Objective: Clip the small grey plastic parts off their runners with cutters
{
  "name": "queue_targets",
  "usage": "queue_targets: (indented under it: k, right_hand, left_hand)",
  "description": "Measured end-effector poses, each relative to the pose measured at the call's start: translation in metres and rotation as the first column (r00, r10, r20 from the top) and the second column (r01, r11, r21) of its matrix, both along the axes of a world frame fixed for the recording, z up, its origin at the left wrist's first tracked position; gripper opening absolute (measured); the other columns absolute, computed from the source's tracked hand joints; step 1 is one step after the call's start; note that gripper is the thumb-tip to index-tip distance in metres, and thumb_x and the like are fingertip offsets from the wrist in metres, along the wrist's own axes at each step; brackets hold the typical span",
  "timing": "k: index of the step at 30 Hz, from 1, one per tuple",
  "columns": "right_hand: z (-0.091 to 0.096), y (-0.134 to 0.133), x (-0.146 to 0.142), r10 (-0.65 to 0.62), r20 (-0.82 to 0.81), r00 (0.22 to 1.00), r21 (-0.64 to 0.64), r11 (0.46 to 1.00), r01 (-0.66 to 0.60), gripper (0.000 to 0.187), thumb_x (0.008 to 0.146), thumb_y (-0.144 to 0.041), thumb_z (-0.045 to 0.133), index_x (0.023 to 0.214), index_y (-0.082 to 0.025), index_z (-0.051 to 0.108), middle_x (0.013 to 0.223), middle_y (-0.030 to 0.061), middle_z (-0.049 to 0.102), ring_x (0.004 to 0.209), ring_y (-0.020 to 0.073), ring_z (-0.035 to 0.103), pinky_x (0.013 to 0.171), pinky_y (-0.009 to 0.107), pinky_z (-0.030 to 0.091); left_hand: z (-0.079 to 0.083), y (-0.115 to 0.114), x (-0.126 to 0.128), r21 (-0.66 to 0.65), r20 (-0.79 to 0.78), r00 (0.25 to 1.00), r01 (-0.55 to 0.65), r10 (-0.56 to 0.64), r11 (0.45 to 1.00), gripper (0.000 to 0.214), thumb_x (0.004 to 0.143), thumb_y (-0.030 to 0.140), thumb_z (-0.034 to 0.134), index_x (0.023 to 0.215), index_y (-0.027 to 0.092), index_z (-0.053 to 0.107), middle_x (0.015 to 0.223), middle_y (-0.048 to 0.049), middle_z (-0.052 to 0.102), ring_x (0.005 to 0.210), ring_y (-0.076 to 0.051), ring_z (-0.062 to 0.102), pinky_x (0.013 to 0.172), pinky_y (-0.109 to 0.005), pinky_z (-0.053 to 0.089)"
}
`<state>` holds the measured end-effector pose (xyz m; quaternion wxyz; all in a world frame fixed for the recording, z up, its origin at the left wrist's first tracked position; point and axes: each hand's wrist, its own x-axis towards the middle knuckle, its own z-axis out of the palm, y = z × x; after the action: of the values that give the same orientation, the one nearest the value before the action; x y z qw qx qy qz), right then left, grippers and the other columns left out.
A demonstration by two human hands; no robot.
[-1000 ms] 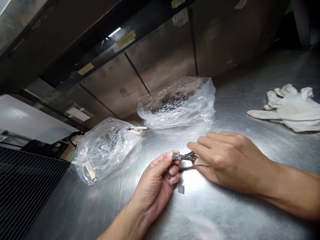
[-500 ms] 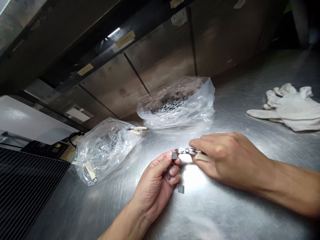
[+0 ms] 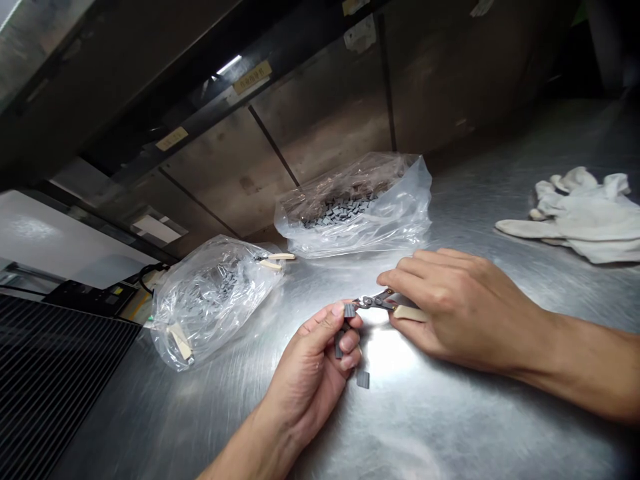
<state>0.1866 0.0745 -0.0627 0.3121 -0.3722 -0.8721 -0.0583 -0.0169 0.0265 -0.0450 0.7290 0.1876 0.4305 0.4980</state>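
Note:
Between thumb and forefinger, my left hand (image 3: pixel 313 367) pinches a small grey ribbed piece (image 3: pixel 349 311). Another dark grey piece (image 3: pixel 339 344) is tucked against its curled lower fingers. My right hand (image 3: pixel 450 307) is closed around cutting pliers (image 3: pixel 377 302) with a cream handle (image 3: pixel 410 313). The jaws point left and meet the edge of the pinched piece; whether they touch it I cannot tell. Just below my left fingertips, a loose grey piece (image 3: pixel 363 379) lies on the metal table (image 3: pixel 425 427).
A clear bag (image 3: pixel 400 227) of small grey pieces stands at the back. Left of it lies a second clear bag (image 3: pixel 200 313), with another cream-handled tool (image 3: pixel 280 257) at its edge. White gloves (image 3: pixel 590 220) rest at the right. A metal wall (image 3: pixel 320 133) rises behind.
My right hand has tilted and shifted slightly, and the pliers' handles are spread a little wider. My left hand keeps its hold on the grey piece.

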Motion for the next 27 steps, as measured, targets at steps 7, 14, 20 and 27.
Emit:
queue_targets:
  k: [7,14,20,27]
  right_hand:
    - [-0.001,0.0,0.0,-0.011,0.008,1.0,-0.028,1.0,0.012,0.012,0.08,-0.02,0.06,0.089,-0.019,0.068,0.076,0.0009,0.062,0.073,0.022,0.057,0.069,0.035,0.032]
    - [0.009,-0.002,-0.001,-0.039,0.084,0.996,0.124,0.992,0.028,0.007,0.072,-0.02,0.067,0.077,-0.021,0.062,0.075,0.0018,0.059,0.074,0.0231,0.053,0.069,0.036,0.029]
    - [0.01,-0.004,-0.001,-0.129,0.075,0.989,0.107,0.987,0.121,0.006,0.076,-0.022,0.066,0.081,-0.02,0.065,0.074,0.0023,0.061,0.073,0.0236,0.055,0.07,0.036,0.029]
    - [0.009,-0.006,-0.002,-0.081,0.061,0.995,0.092,0.993,0.076,0.008,0.073,-0.023,0.068,0.077,-0.022,0.061,0.073,0.0008,0.059,0.073,0.0228,0.054,0.069,0.036,0.03]
  left_hand:
    - [0.0,0.0,0.0,0.005,-0.012,1.0,0.005,-0.005,1.0,0.012,0.087,0.019,0.077,0.092,0.008,0.075,0.081,-0.005,0.063,0.059,-0.005,0.047,0.049,-0.015,0.041]
    - [0.0,0.0,0.0,0.01,-0.025,1.0,-0.002,0.002,1.0,0.014,0.086,0.02,0.078,0.092,0.008,0.075,0.081,-0.005,0.063,0.06,-0.005,0.047,0.05,-0.015,0.041]
    - [0.001,-0.001,0.0,0.017,-0.046,0.999,0.017,-0.016,1.0,0.015,0.087,0.02,0.077,0.094,0.007,0.074,0.081,-0.0045,0.061,0.06,-0.005,0.046,0.051,-0.015,0.041]
    - [0.001,-0.001,0.0,0.021,-0.031,0.999,0.017,-0.017,1.0,0.011,0.089,0.019,0.074,0.089,0.008,0.075,0.082,-0.0051,0.062,0.06,-0.005,0.047,0.05,-0.015,0.041]
